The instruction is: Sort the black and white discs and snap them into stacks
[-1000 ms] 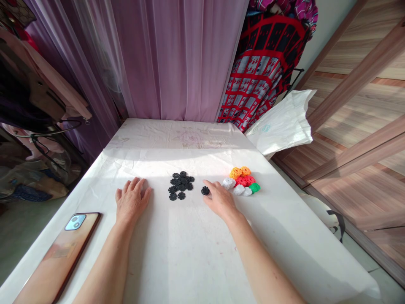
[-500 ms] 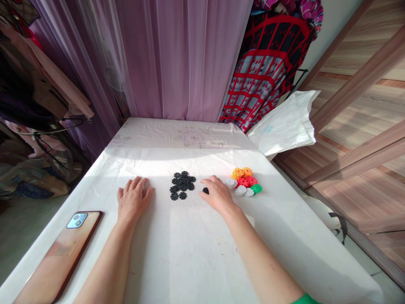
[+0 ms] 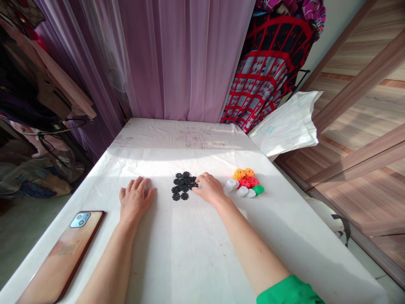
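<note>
A cluster of black flower-shaped plastic discs (image 3: 183, 181) lies in the middle of the table, some overlapping. At its right edge my right hand (image 3: 209, 188) has thumb and forefinger around a black disc, partly hidden by the fingers. My left hand (image 3: 135, 198) rests palm down on the cloth left of the cluster, fingers spread and holding nothing. Right of my right hand sit several similar discs in groups: orange discs (image 3: 243, 173), red discs (image 3: 248, 182), a green disc (image 3: 259, 190) and white discs (image 3: 232, 185).
A phone (image 3: 65, 253) lies face down at the table's left side. White cloth (image 3: 190, 245) covers the table. Beyond the far right edge stands a white bag (image 3: 286, 124). A purple curtain (image 3: 186, 59) hangs behind, and clothes (image 3: 50, 80) hang at the left.
My right hand has moved left to the black cluster, bringing a black disc from the right to its edge. My left hand stays flat in place.
</note>
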{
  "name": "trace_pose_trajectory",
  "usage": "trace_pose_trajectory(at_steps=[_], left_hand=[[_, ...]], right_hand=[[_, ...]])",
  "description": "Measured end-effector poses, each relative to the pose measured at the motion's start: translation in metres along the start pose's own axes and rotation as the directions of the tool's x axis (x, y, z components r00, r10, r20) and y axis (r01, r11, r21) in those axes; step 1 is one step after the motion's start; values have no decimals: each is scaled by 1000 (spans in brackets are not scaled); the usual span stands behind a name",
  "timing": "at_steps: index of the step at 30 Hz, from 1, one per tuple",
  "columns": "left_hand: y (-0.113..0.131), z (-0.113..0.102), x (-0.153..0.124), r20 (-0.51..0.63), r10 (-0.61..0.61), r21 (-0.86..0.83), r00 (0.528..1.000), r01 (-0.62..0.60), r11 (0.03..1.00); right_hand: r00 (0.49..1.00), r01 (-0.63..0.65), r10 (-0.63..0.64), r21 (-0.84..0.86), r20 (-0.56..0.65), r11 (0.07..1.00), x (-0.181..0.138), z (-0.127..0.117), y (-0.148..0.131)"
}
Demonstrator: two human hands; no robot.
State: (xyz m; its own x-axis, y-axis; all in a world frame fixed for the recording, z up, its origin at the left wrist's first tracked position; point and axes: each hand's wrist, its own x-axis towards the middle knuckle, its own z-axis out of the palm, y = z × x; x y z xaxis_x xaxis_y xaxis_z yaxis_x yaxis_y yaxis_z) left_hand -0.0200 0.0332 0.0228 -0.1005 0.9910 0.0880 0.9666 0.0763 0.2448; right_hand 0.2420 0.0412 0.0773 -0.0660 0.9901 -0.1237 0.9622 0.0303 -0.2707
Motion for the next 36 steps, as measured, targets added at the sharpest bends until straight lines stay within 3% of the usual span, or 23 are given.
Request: trace_pose_trajectory(at_steps=[5, 10, 24, 28, 31, 36], left_hand=[[0, 1, 0, -13, 3, -3, 1000, -3, 1000], [-1, 2, -1, -27, -4, -11, 1000, 3, 1000], [-1, 2, -1, -6, -2, 4, 1000, 2, 1000], [0, 1, -1, -5, -1, 6, 1000, 1, 1000], [0, 0, -1, 2, 0, 6, 1000, 0, 1000], [0, -1, -1, 0, 1, 13, 1000, -1, 1000]], right_hand=[[990, -125, 127, 27, -64, 992, -21, -20, 30], [987, -148, 148, 17, -61, 989, -33, -17, 47], [993, -119, 119, 1, 0, 993, -31, -10, 38], [996, -86, 87, 20, -29, 996, -29, -13, 35], [999, -40, 39, -32, -36, 999, -23, -12, 22], [996, 67, -60, -139, 60, 988, -7, -2, -8]])
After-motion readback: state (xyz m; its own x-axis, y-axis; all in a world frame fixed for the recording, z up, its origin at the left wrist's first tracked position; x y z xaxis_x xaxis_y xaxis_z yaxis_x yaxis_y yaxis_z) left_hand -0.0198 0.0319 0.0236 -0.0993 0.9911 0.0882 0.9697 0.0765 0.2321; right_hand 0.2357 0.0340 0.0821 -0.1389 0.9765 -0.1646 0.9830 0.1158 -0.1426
